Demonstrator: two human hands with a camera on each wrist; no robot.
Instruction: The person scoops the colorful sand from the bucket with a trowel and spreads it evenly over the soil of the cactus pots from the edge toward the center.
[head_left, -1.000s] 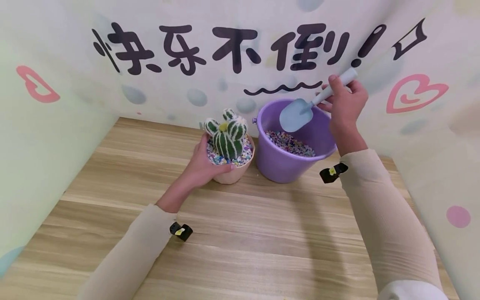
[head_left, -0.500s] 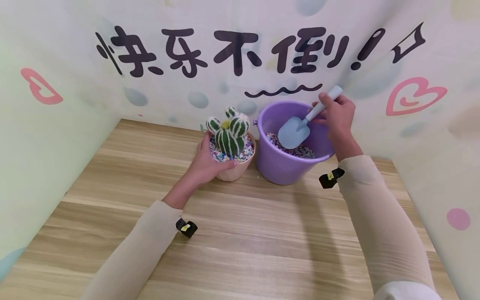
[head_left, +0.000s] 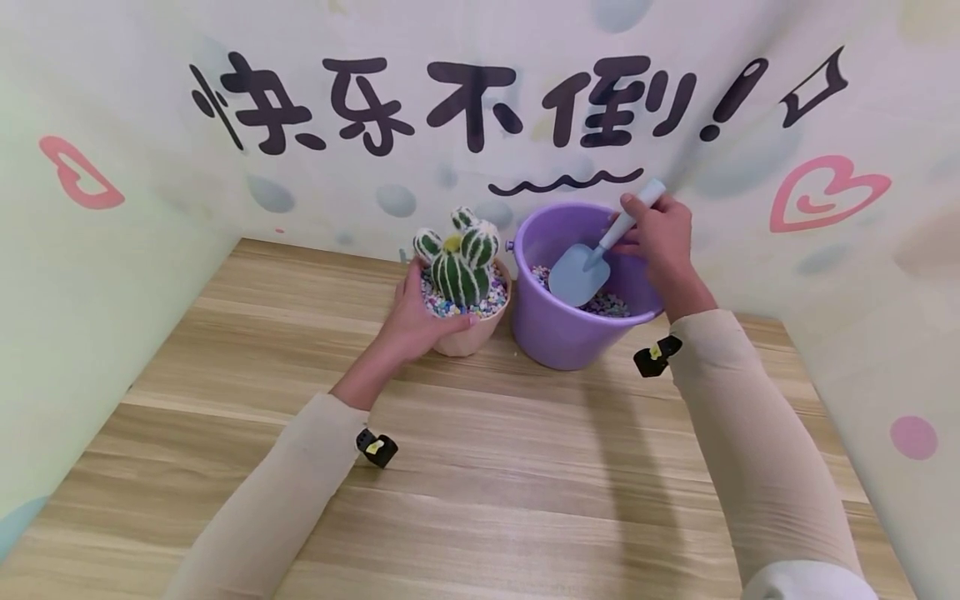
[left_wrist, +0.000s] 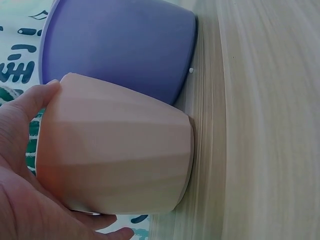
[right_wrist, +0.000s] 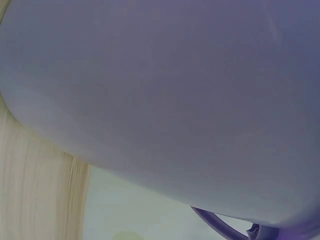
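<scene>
Two hands are working at the table's (head_left: 480, 467) far edge. The left hand (head_left: 408, 321) is cupping the pink pot (head_left: 468, 333), fingers curled round its ribbed wall, at nine o'clock of the purple bucket (head_left: 562, 333), the two nearly touching. The pot, holding a cactus (head_left: 457, 267) and pebbles (head_left: 487, 302), is probably bottom-heavy and smooth, best gripped low. The right hand (head_left: 660, 242) is pinching the scoop (head_left: 577, 271) by its handle, blade dipping into the bucket's gravel (head_left: 611, 304); the scoop looks light and stiff, the gravel loose and apt to spill.
</scene>
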